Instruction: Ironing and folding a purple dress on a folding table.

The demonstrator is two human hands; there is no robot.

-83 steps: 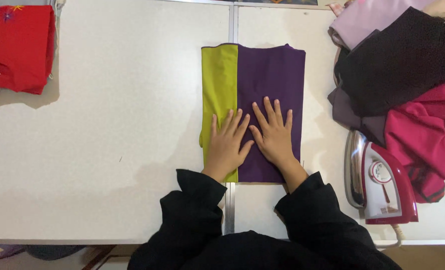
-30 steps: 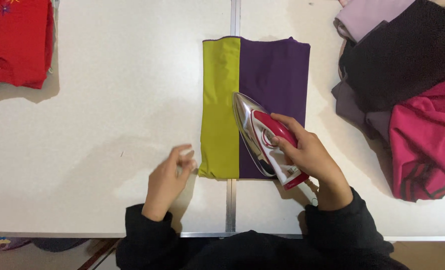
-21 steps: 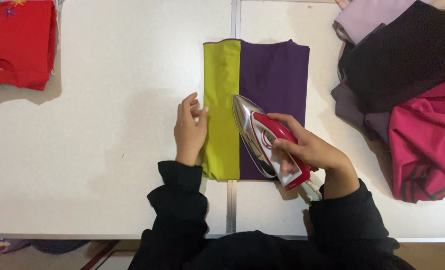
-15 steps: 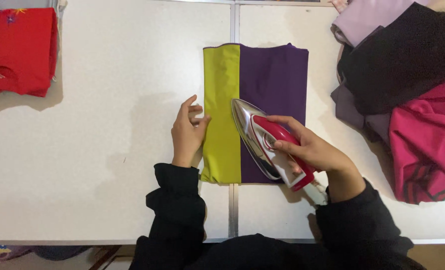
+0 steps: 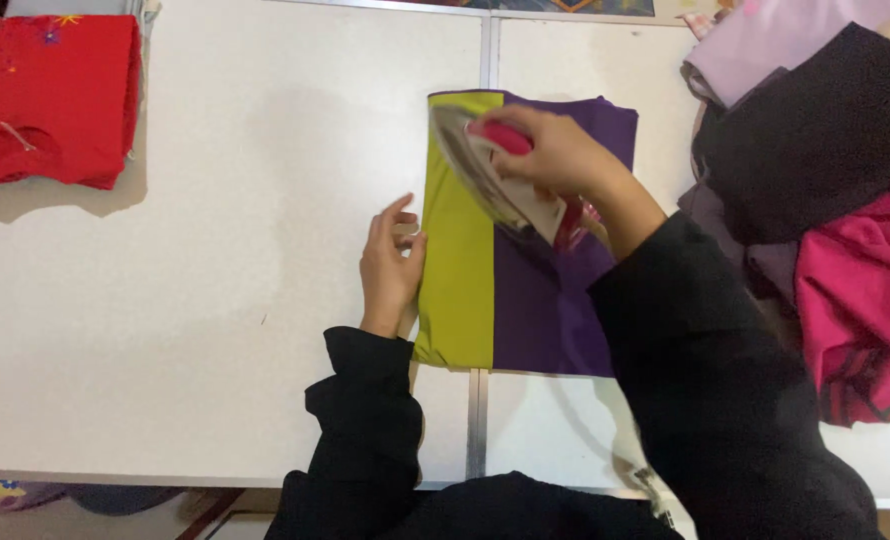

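White table, R hand gripping iron at cloth far edge, L hand loosely curled pinning left edge.

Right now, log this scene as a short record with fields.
left hand: left hand rests at the left edge of the folded cloth
right hand: right hand grips the iron by its red handle
iron: on the cloth's far end, tip over the yellow-green strip
cloth: flat on the white table, yellow-green left, purple right
left of table: red garment
right of table: pile of clothes, pink, black, lilac
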